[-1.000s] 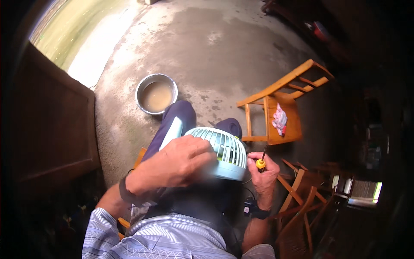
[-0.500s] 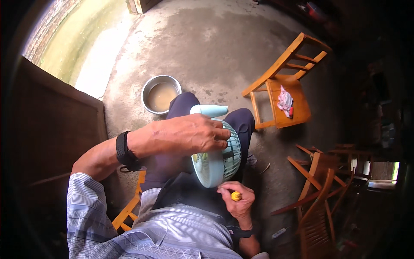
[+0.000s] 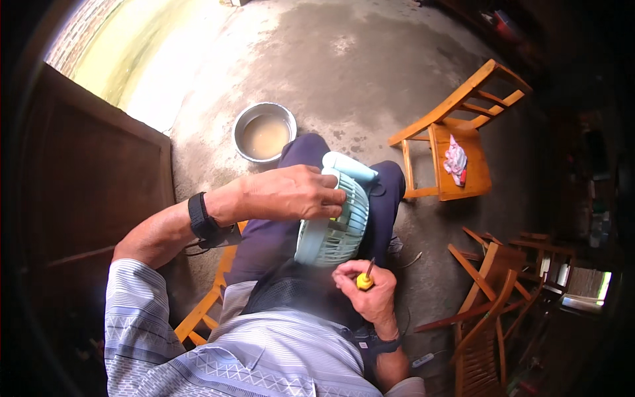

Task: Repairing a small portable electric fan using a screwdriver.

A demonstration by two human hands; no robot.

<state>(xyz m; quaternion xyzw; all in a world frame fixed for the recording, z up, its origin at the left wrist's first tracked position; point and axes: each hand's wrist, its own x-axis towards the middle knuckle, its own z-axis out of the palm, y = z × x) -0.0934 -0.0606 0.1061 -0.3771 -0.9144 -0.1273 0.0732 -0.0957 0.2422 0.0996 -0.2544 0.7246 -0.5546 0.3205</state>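
A small pale-blue electric fan rests over my lap, its slatted cage turned to the right and its rounded base at the far end. My left hand is closed on the fan's rim from the left, fingers curled over the cage edge. Just below the cage, my right hand grips a screwdriver with a yellow handle. Its dark shaft points upward, apart from the fan. Most of the fan's front face is hidden by my left hand and arm.
Beyond my knees stands a metal basin of cloudy water. A wooden chair at the right carries a crumpled pink cloth. More wooden chairs lie tangled at the lower right. A dark wooden door is at the left.
The fan has tilted in my left hand, showing more of its slatted cage. My right hand has turned the screwdriver so its shaft shows, and the fan's lower rim is farther from it.
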